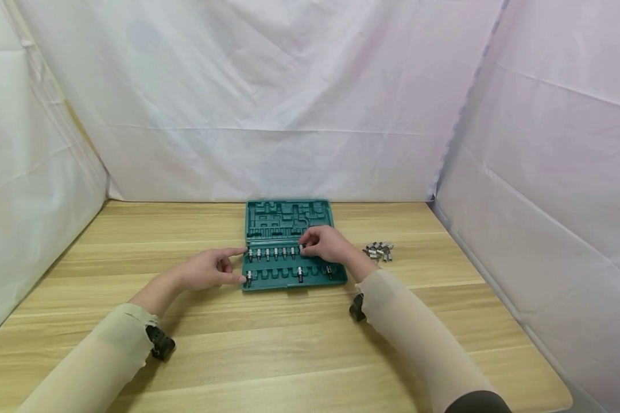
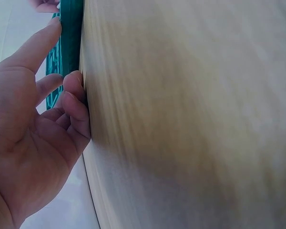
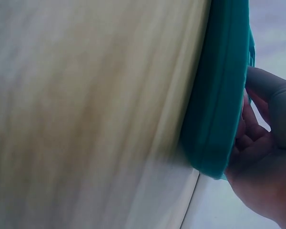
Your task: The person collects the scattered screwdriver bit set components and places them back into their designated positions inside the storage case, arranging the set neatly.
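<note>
A green plastic socket case (image 1: 274,285) lies unfolded on the table, its lid (image 1: 289,217) laid back toward the curtain. Several small bit sockets (image 1: 276,252) stand in a row along the case's upper slots, and three others, one of them a bit socket (image 1: 300,275), sit in the lower row. My left hand (image 1: 206,269) touches the case's left edge with thumb and index finger spread apart; its other fingers bend loosely. Over the upper row's right part, my right hand (image 1: 326,244) pinches a bit socket (image 1: 302,247), mostly hidden by the fingers. The right wrist view hides the fingertips behind the case wall.
To the right of the case lies a loose pile of metal bit sockets (image 1: 379,251). The wood-grain table (image 1: 268,355) meets white curtains (image 1: 268,143) at the back and both sides.
</note>
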Action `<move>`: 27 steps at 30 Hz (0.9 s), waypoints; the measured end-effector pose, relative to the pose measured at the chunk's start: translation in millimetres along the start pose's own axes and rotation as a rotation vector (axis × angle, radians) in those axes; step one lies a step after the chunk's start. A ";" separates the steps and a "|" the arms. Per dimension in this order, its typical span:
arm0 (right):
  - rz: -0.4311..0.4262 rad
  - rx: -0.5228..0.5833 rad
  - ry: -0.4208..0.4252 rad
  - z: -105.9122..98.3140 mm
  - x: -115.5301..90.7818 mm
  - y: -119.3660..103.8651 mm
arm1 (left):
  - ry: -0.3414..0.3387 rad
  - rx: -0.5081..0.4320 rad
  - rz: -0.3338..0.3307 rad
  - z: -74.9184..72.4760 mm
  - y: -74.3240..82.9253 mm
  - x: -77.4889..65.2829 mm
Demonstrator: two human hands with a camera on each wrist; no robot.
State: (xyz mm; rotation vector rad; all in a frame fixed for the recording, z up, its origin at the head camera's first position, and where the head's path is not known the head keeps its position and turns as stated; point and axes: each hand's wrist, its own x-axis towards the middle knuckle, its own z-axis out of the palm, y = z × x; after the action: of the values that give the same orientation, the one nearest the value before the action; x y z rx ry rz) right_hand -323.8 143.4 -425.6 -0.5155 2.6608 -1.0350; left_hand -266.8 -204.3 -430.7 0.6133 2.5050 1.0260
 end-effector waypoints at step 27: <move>0.005 -0.051 -0.006 -2.5 1.5 3.3 | -0.003 -0.015 0.006 1.0 -1.2 0.0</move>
State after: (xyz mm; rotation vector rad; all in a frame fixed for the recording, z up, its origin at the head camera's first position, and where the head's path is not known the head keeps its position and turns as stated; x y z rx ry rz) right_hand -326.8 146.6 -426.2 -0.5219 2.6878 -0.9644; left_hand -266.6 -204.6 -432.3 0.6173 2.4926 1.0440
